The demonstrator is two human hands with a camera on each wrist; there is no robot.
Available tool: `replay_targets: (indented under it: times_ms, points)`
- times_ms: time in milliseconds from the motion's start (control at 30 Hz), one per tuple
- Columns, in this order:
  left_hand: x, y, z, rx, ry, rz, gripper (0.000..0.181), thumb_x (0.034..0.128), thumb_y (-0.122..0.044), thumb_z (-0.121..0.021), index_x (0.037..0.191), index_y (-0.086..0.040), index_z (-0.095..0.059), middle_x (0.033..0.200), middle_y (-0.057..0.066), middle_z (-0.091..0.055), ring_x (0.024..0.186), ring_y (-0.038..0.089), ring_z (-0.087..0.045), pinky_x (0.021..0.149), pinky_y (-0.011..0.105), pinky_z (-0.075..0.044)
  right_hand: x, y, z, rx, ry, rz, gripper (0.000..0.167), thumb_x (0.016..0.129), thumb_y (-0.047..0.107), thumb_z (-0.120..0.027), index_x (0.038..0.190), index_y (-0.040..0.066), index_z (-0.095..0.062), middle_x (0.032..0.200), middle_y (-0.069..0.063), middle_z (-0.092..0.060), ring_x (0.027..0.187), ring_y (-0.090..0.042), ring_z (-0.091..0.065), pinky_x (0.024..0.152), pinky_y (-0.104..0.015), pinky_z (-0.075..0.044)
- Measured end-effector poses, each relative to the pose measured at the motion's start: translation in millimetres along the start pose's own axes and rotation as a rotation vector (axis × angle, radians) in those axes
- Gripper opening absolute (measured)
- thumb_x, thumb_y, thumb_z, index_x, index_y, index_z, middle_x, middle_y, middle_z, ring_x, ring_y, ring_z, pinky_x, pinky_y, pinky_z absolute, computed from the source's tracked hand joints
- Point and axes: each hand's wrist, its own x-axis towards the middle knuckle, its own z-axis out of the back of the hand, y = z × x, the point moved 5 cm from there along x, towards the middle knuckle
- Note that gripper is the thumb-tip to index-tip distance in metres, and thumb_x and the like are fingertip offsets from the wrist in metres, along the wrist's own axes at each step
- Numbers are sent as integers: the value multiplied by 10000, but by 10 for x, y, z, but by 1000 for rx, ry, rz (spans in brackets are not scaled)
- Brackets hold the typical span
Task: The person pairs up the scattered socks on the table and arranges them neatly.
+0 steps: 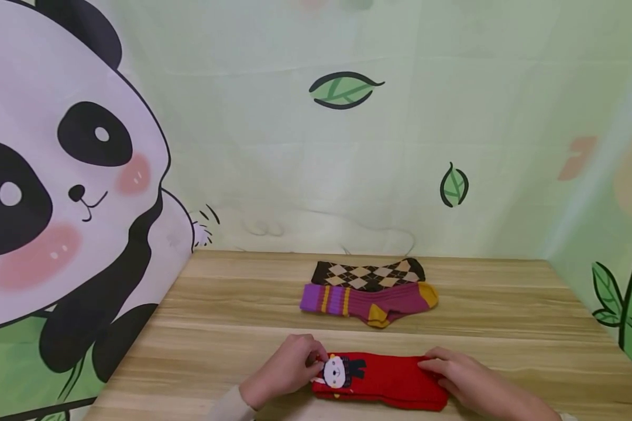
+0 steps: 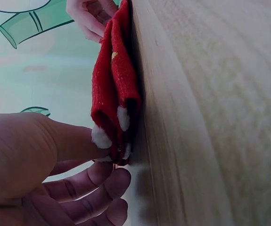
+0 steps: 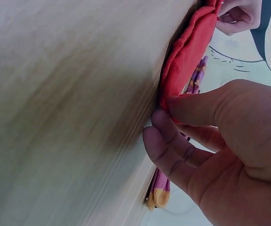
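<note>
Red knitted socks (image 1: 395,377) lie flat in layers near the front of the table, a white animal face and dark scarf pattern at their left end. My left hand (image 1: 294,365) pinches that end by the far corner. White fluff shows at the layered openings (image 2: 101,136) in the left wrist view, beside the thumb. At the opposite end, my right hand (image 1: 466,374) grips the red fabric's edge. In the right wrist view the thumb (image 3: 196,108) lies over the red edge, with fingertips against its underside.
Beyond the red socks lies a purple sock (image 1: 368,301) with yellow heel, toe and stripes. Behind it, partly overlapped, is a black and tan argyle sock (image 1: 368,275). A printed backdrop (image 1: 274,146) with a panda and leaves encloses the wooden table (image 1: 216,316).
</note>
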Motion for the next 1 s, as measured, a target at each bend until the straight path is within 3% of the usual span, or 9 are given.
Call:
replay_targets:
  times_ms: [133, 300, 500, 633, 767, 1000]
  points:
    - [-17, -37, 9, 11, 8, -3, 70, 873, -31, -753, 915, -76, -787, 748, -64, -563, 662, 19, -456, 593, 178, -426, -42, 40, 51, -73, -78, 3, 369, 913, 23, -743, 1276, 75, -705, 1249, -62, -623, 1092, -236, -629, 880, -404, -584]
    - [-43, -77, 41, 70, 23, 36, 153, 900, -160, -783, 1032, -85, -801, 939, -46, -588, 827, 62, -519, 743, 236, -500, -54, 94, 160, -177, -168, -41, 424, 874, 119, -816, 1282, 167, -713, 1279, -30, -601, 1114, -227, -584, 891, -415, -581]
    - [-55, -191, 90, 127, 25, 0, 251, 903, -245, -808, 1127, -132, -789, 1134, -30, -612, 1010, 104, -559, 907, 318, -540, -25, 228, 177, -207, -197, 59, 408, 889, 188, -812, 1285, 188, -711, 1252, 11, -613, 1106, -210, -572, 890, -393, -580]
    - [-48, -288, 77, 130, 60, -72, 288, 880, -255, -837, 1132, -127, -782, 1154, -40, -649, 1038, 92, -585, 925, 273, -534, -7, 284, 109, -168, -150, 98, 398, 944, 303, -755, 1327, 219, -688, 1273, 26, -607, 1117, -184, -561, 893, -353, -575]
    - [-45, -355, 49, 136, 88, -149, 307, 844, -261, -869, 1105, -118, -793, 1124, -34, -693, 1040, 85, -612, 933, 246, -521, 11, 282, 26, -85, -69, 67, 419, 977, 444, -673, 1356, 264, -668, 1294, 50, -604, 1138, -160, -546, 907, -326, -567]
    - [-63, -370, -1, 145, 118, -186, 270, 819, -257, -886, 1049, -143, -802, 1059, -54, -703, 994, 59, -610, 886, 211, -510, 21, 268, -48, 23, 8, -5, 431, 963, 509, -646, 1353, 325, -663, 1274, 98, -598, 1126, -111, -544, 900, -293, -562]
